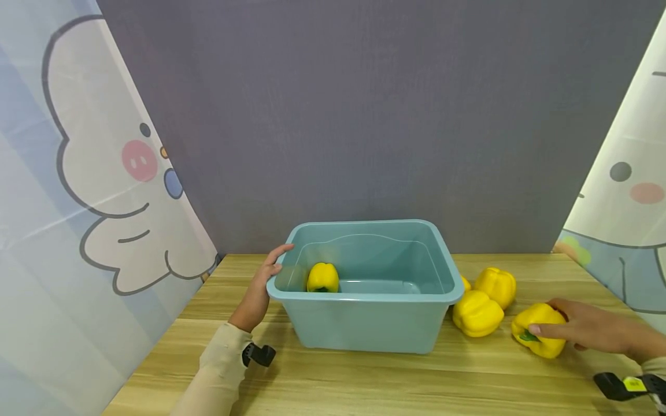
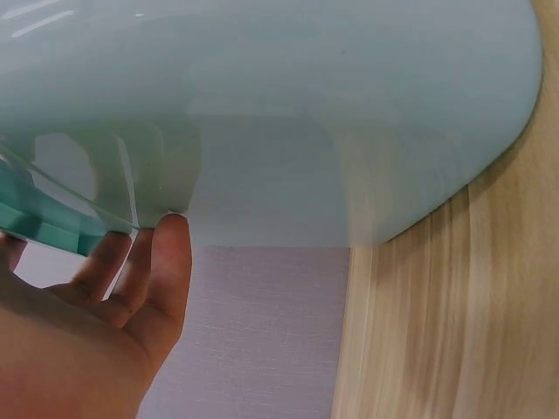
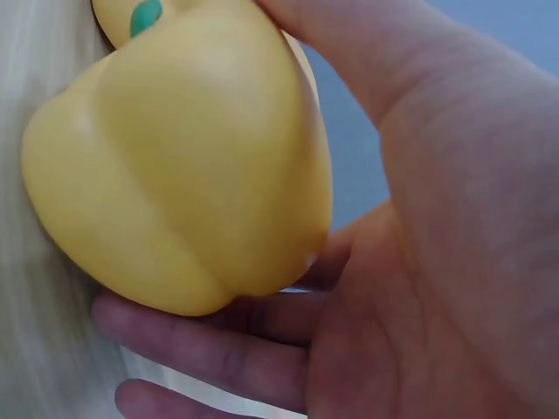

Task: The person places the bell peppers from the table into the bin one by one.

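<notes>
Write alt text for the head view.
A right hand grips a yellow bell pepper at the right of a wooden table, while the left hand touches the left end of a blue-green bin. Another pepper lies inside the bin; more peppers sit just right of it.

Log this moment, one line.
right hand: grips yellow bell pepper | left hand: touches teal plastic bin | in bin: another yellow pepper

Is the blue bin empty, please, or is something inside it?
Not empty: one yellow pepper shows inside the bin, towards its left side.
</notes>
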A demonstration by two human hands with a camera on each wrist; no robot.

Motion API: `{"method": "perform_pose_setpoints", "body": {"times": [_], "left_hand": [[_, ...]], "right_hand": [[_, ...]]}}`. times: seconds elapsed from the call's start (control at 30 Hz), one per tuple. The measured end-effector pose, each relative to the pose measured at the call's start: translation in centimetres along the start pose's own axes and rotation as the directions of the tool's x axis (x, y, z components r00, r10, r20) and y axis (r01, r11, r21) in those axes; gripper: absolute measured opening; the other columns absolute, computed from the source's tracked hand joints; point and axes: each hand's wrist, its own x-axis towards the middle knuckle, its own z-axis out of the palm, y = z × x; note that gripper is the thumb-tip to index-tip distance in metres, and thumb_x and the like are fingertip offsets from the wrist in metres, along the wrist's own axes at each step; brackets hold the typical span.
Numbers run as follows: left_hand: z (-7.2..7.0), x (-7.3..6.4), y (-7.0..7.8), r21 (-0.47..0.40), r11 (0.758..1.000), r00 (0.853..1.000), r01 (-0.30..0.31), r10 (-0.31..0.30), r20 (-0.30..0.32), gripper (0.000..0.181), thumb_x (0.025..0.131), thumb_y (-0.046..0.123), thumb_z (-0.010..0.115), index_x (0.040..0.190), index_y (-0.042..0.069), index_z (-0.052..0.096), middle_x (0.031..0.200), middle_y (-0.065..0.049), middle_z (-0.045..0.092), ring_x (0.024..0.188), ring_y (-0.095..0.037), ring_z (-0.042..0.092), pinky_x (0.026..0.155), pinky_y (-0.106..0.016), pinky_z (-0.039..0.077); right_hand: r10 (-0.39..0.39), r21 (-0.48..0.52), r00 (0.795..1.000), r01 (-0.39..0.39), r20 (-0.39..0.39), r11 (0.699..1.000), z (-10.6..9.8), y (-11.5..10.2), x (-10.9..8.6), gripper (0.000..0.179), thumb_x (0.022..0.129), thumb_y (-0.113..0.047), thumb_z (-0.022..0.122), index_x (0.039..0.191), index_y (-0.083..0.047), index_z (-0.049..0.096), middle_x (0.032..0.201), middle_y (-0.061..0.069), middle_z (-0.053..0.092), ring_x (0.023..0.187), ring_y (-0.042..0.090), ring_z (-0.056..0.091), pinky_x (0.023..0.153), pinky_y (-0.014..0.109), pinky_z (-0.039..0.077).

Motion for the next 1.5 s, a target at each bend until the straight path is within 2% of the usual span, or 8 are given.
{"method": "perform_pose_setpoints", "body": {"times": [0.33,0.57,0.77,0.87,1.1,1.3,1.5], "left_hand": [[-0.07,0.22,-0.25,0.005,1.0,1.0,0.002,-0.002,0.007,0.052,0.107,0.036,0.029,0.155,0.018,0.032,0.16,-0.008,0.023,0.132,-0.045,0.036,0.1,-0.052,0.037],[0.04,0.22,-0.13,0.008,1.0,1.0,0.006,-0.006,0.007,0.054,0.106,0.035,0.029,0.156,0.014,0.03,0.16,-0.007,0.022,0.133,-0.043,0.036,0.1,-0.052,0.036],[0.12,0.25,-0.11,0.0,1.0,1.0,0.012,-0.012,0.004,0.055,0.106,0.035,0.029,0.156,0.014,0.03,0.16,-0.007,0.022,0.133,-0.042,0.037,0.1,-0.052,0.036],[0.07,0.23,-0.18,0.002,1.0,1.0,0.012,-0.012,0.003,0.054,0.106,0.036,0.029,0.156,0.015,0.031,0.16,-0.007,0.022,0.133,-0.042,0.037,0.1,-0.052,0.036],[0.04,0.15,-0.09,0.002,1.0,1.0,0.008,-0.008,0.006,0.053,0.106,0.037,0.029,0.156,0.017,0.031,0.161,-0.007,0.022,0.132,-0.044,0.036,0.1,-0.054,0.036],[0.0,0.15,-0.05,0.007,1.0,1.0,0.013,-0.013,-0.001,0.053,0.106,0.036,0.029,0.155,0.016,0.032,0.16,-0.007,0.022,0.132,-0.044,0.036,0.1,-0.054,0.036],[0.02,0.07,-0.01,0.018,1.0,1.0,0.02,-0.02,-0.005,0.053,0.106,0.038,0.028,0.155,0.018,0.032,0.16,-0.007,0.022,0.132,-0.042,0.037,0.1,-0.052,0.036]], "right_hand": [[-0.054,-0.019,0.998,0.054,-0.015,0.998,0.42,-0.02,-0.12,0.065,0.097,-0.038,0.061,0.119,0.021,0.042,0.092,0.01,0.056,0.079,0.023,0.055,0.061,0.034,0.051],[-0.071,-0.156,0.994,0.058,-0.08,0.986,0.66,-0.1,0.05,0.068,0.094,-0.042,0.063,0.118,0.019,0.044,0.093,0.007,0.056,0.081,0.02,0.052,0.067,0.035,0.045],[-0.089,-0.195,0.992,0.069,-0.094,0.978,0.64,0.11,0.01,0.068,0.096,-0.042,0.062,0.121,0.019,0.045,0.097,0.008,0.059,0.085,0.022,0.054,0.07,0.038,0.046],[-0.108,-0.226,0.989,0.083,-0.101,0.971,0.55,0.22,0.03,0.071,0.097,-0.043,0.061,0.124,0.02,0.045,0.102,0.011,0.061,0.089,0.026,0.056,0.072,0.043,0.047],[-0.105,-0.28,0.986,0.066,-0.127,0.958,0.22,0.5,0.08,0.079,0.097,-0.046,0.06,0.127,0.025,0.043,0.113,0.033,0.059,0.1,0.045,0.059,0.078,0.058,0.049],[-0.142,-0.311,0.973,0.081,-0.179,0.947,0.12,0.77,0.0,0.075,0.096,-0.044,0.062,0.123,0.024,0.049,0.112,0.033,0.061,0.099,0.045,0.06,0.079,0.059,0.049],[-0.157,-0.33,0.968,0.086,-0.194,0.94,0.29,0.6,0.05,0.073,0.094,-0.044,0.064,0.122,0.022,0.052,0.113,0.033,0.061,0.1,0.045,0.06,0.08,0.06,0.048]]}}
